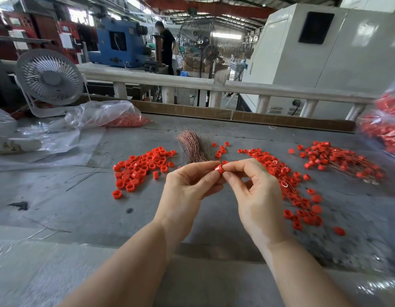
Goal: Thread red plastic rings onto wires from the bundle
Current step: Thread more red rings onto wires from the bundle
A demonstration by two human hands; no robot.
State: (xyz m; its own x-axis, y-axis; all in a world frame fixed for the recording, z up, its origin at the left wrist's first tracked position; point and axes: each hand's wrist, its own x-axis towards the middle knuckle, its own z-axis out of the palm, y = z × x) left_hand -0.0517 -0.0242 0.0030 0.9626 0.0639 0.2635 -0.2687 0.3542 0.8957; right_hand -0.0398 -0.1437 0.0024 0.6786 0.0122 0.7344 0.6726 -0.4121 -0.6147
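Both hands meet above the grey table. My left hand (187,185) and my right hand (254,191) pinch one red plastic ring (219,168) between their fingertips. Just behind them lies the bundle of copper-coloured wires (192,147), fanned out on the table. A pile of loose red rings (141,167) sits to the left. Another spread of rings (280,173) lies to the right, and at the far right is a heap of rings with thin wires through them (342,162). Whether a wire runs through the held ring I cannot tell.
A white desk fan (49,79) and clear plastic bags (99,116) with red rings sit at the back left. Another bag of red parts (384,127) is at the right edge. A few stray wires (85,176) lie on the table (81,207). A person stands far behind.
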